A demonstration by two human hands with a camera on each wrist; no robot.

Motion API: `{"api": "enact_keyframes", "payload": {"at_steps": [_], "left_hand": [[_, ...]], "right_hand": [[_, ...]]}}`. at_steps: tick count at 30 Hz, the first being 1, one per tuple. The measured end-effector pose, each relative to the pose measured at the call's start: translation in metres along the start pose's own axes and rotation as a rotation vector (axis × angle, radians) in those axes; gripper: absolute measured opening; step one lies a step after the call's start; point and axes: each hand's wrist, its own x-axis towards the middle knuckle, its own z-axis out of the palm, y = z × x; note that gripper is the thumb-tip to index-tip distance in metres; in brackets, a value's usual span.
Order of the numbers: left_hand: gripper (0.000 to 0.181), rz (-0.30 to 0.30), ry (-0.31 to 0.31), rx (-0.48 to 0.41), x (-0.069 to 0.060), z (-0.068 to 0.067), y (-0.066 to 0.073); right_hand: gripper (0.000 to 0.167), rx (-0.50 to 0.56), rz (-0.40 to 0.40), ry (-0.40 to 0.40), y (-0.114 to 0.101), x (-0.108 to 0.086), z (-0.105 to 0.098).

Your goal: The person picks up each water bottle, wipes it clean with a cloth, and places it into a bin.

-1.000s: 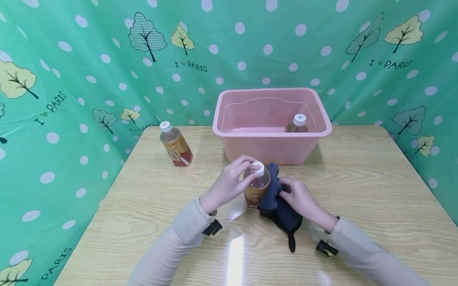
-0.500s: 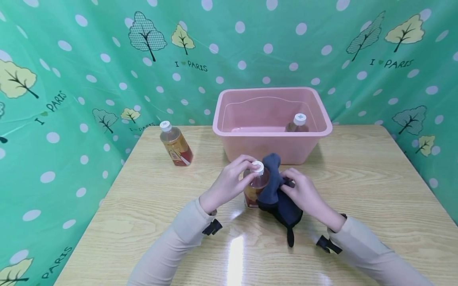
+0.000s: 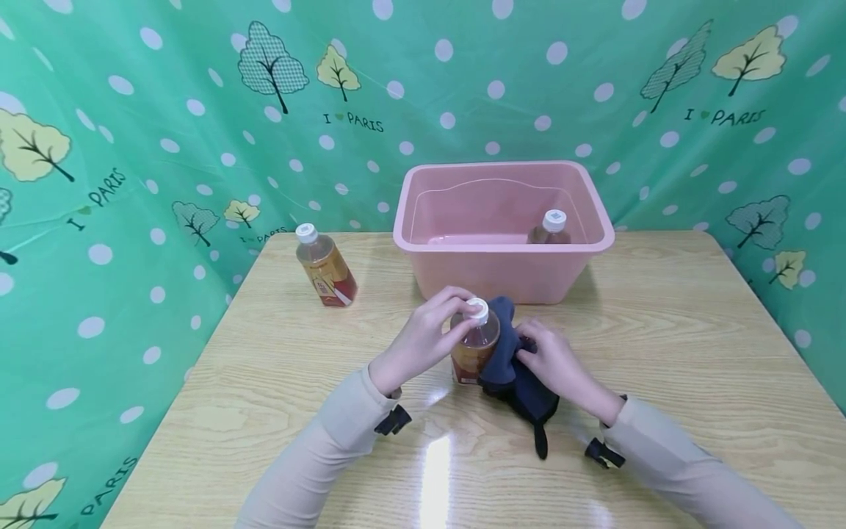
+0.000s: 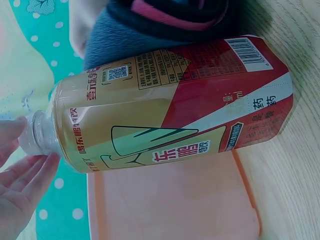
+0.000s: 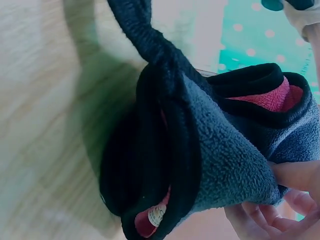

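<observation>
Upright on a pale wooden table (image 3: 231, 411): a drink bottle (image 3: 472, 358) with a gold and red label, pinched at its white cap (image 3: 476, 307) between thumb and fingers of the left hand (image 3: 428, 332). Just to its right, a dark blue folded cloth (image 3: 525, 386) with black edging and pink lining, pinched by the right hand (image 3: 555, 360). Close behind, a pink tub (image 3: 489, 273), with a second bottle (image 3: 551, 234) inside at its right end. Well apart, towards the back left, a third bottle (image 3: 328, 272). Beyond, a green dotted curtain (image 3: 463, 81) printed with trees.

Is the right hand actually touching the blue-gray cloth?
Touching: the right wrist view shows the right hand pinching a fold of the blue-gray cloth.
</observation>
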Motion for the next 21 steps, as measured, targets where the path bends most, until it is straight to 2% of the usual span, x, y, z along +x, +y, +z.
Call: {"api": "enact_keyframes", "payload": {"at_steps": [11,21], "left_hand": [[0.007,-0.006,-0.003,0.009,0.000,-0.001,0.001],[0.007,-0.019,-0.014,0.000,0.000,-0.001,0.000]], "right_hand": [[0.018,-0.051,0.038,-0.073,0.011,-0.002,0.013],[0.017,-0.072,0.041,-0.088,0.017,-0.001,0.020]]}}
